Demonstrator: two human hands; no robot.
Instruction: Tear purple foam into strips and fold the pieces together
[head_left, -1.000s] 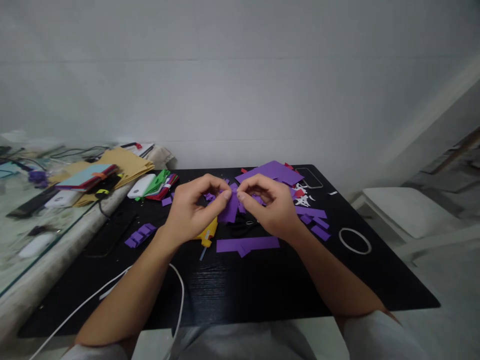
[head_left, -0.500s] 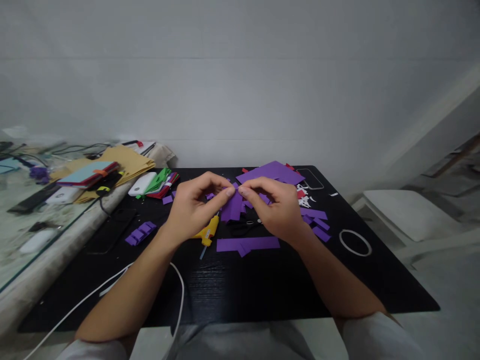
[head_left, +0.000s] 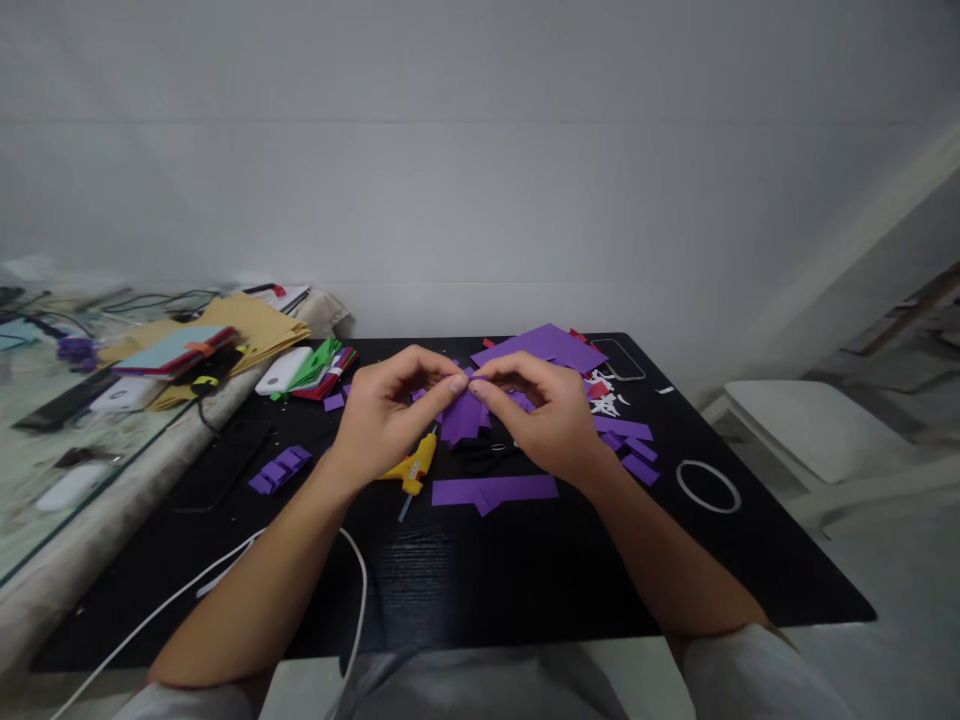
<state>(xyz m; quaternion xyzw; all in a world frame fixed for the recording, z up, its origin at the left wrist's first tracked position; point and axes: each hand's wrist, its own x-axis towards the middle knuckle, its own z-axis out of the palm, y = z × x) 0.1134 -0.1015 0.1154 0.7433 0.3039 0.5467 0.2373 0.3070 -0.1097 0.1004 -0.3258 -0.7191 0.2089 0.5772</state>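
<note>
My left hand (head_left: pixel 390 410) and my right hand (head_left: pixel 544 410) meet fingertip to fingertip over the middle of the black table. Both pinch a small purple piece (head_left: pixel 469 376), mostly hidden by the fingers. Just below the fingertips are purple strips (head_left: pixel 462 418); whether they join the held piece is unclear. A yellow glue gun (head_left: pixel 414 466) lies beside my left wrist. Dark scissors (head_left: pixel 487 458) lie between my wrists, partly hidden. Nearer to me is a long purple strip (head_left: pixel 517 487) with short pieces across it.
Purple sheets (head_left: pixel 547 345) and white scraps (head_left: pixel 606 400) lie at the back right, a ring (head_left: pixel 709 486) at the right. To the left are a folded purple piece (head_left: pixel 280 469), a dark phone (head_left: pixel 225 465), coloured sheets (head_left: pixel 319 368) and a white cable (head_left: pixel 365 580).
My fingertips have drawn slightly closer together, with my right hand shifting a little to the left. Both hands keep their pinch. The view has shifted very slightly.
</note>
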